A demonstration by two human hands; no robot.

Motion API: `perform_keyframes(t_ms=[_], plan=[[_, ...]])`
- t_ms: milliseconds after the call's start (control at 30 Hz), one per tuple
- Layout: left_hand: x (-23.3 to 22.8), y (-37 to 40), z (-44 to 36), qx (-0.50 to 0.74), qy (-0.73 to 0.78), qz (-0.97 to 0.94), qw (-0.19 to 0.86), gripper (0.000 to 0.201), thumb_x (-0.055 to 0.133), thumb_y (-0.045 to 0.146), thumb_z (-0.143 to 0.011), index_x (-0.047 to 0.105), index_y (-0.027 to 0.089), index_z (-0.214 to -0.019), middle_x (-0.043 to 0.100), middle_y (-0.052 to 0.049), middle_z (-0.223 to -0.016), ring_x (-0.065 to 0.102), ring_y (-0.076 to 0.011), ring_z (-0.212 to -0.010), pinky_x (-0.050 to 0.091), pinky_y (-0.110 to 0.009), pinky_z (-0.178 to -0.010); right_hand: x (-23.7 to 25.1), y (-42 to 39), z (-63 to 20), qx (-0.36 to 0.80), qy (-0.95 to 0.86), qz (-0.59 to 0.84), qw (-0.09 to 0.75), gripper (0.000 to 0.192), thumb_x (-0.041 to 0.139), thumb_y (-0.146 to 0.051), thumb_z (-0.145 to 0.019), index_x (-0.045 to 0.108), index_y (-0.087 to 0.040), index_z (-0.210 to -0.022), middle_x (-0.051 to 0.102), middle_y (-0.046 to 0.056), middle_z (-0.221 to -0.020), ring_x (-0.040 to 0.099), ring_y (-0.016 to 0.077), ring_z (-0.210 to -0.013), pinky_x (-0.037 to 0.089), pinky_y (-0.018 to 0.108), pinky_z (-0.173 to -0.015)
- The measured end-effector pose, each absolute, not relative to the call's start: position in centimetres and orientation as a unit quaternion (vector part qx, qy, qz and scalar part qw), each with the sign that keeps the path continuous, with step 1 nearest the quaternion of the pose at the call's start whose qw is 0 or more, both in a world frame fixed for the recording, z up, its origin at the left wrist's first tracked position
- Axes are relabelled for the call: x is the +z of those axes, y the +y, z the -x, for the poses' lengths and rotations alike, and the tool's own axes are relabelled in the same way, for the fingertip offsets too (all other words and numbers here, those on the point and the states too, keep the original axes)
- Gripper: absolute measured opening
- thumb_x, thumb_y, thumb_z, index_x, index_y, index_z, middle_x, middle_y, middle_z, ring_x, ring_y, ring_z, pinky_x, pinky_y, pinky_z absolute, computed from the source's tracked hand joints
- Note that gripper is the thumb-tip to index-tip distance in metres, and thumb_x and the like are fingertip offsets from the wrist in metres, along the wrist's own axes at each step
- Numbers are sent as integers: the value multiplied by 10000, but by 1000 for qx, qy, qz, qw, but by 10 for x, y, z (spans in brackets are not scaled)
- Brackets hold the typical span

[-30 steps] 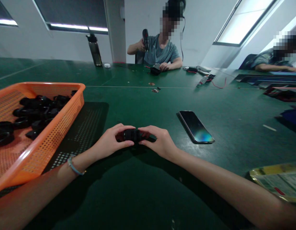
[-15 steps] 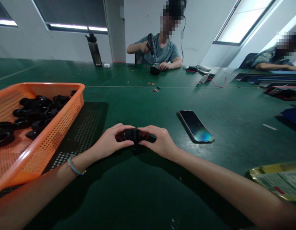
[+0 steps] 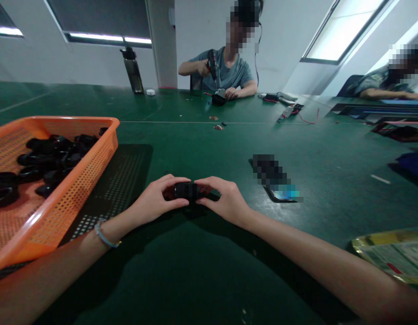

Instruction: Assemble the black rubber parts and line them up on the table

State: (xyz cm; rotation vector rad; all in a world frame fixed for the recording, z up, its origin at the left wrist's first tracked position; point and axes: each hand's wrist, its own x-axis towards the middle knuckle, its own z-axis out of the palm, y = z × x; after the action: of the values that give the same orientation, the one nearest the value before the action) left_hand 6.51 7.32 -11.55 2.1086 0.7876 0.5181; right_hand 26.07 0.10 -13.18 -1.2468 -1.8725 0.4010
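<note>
Both hands [image 3: 192,201] around black part [image 3: 186,190]

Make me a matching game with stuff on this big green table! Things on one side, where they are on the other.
Things:
1. small black part
2. black rings
3. phone
4. dark bottle

Places:
A. in the orange basket
B. upright at the table's far edge
C. between the left hand and right hand
D. flat on the table, right of the hands

Pairs: 1-C, 2-A, 3-D, 4-B
</note>
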Motion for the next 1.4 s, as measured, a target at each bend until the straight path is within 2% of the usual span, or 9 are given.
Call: perform_keyframes(t_ms=[733, 967, 1167, 1400], plan=[[-119, 75, -64, 207, 309, -834, 407, 448, 652, 430, -697, 607, 223, -1091, 547, -19, -913, 590, -196, -811, 507, -343, -727, -133, 2, -263, 156, -757, 478, 417, 362, 676, -114, -712, 636, -188, -1064, 696, 50, -953, 658, 157, -815, 543, 304, -730], [-119, 75, -63, 207, 309, -835, 407, 456, 652, 437, -699, 607, 216, -1095, 547, -24, -922, 589, -198, -813, 507, -341, -728, -135, 3, -263, 141, -755, 482, 422, 326, 669, -101, -714, 658, -181, -1030, 697, 54, -953, 660, 157, -824, 543, 309, -749], [-121, 76, -63, 209, 308, -832, 412, 450, 658, 436, -693, 609, 226, -1089, 544, -17, -912, 592, -202, -828, 507, -353, -752, -133, 2, -262, 184, -739, 496, 418, 412, 695, -106, -681, 623, -202, -1075, 691, 40, -958, 659, 149, -790, 550, 312, -732], [-119, 75, -64, 211, 305, -830, 417, 443, 662, 426, -691, 612, 217, -1079, 544, -25, -929, 591, -207, -838, 503, -359, -763, -131, 1, -261, 194, -737, 500, 413, 325, 681, -114, -705, 635, -195, -1016, 688, 27, -910, 651, 142, -772, 547, 301, -723]])
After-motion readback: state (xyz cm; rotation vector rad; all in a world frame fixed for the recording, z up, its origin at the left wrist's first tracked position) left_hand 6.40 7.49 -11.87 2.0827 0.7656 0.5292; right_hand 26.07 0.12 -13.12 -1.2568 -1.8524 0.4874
